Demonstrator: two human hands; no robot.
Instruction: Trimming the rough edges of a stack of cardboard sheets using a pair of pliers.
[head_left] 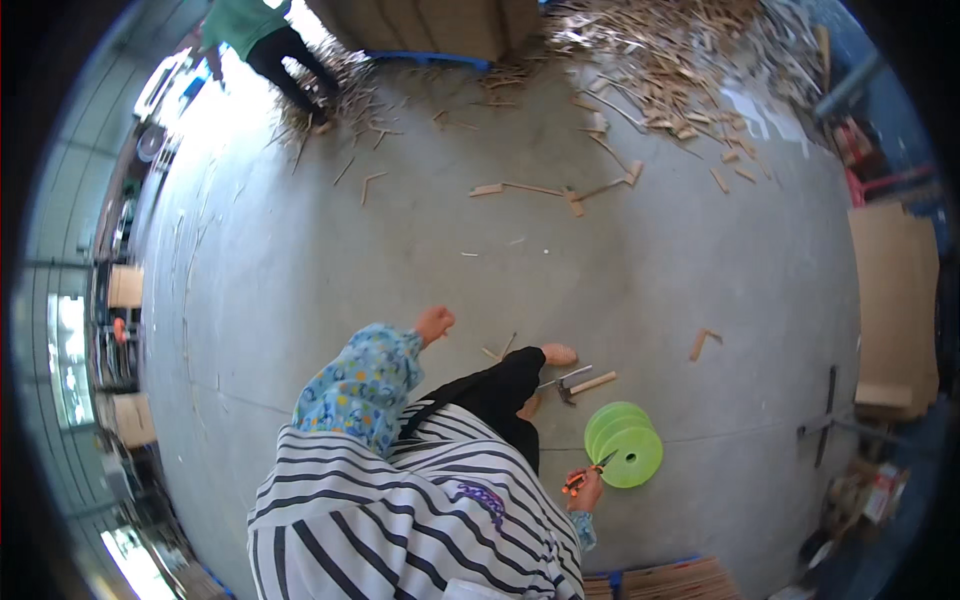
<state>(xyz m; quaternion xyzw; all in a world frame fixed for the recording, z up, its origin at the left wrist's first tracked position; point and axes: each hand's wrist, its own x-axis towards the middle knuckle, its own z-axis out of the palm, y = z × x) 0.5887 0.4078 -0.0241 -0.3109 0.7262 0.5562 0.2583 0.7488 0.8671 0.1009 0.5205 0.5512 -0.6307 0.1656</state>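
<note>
My right hand (586, 494) is closed around a pair of orange-and-black handled pliers (574, 483). The tips of the pliers point at a bright green reel (632, 466) with a dark centre hole, standing beside the hand. Further green discs show behind its face. Out in front of my body is my left hand (435, 325), its fingers curled and nothing visible in them. A patterned blue sleeve (365, 385) covers that arm. On the floor by my feet lies a hammer (592, 383) with a wooden handle.
Cardboard strips (575, 200) lie scattered ahead, with a large heap of scraps (670, 70) at the far right. A person in green (245, 25) stands far left near a big carton (430, 30). Cardboard sheets (890, 310) stand along the right side. Flat stacked cardboard (680, 582) is behind me.
</note>
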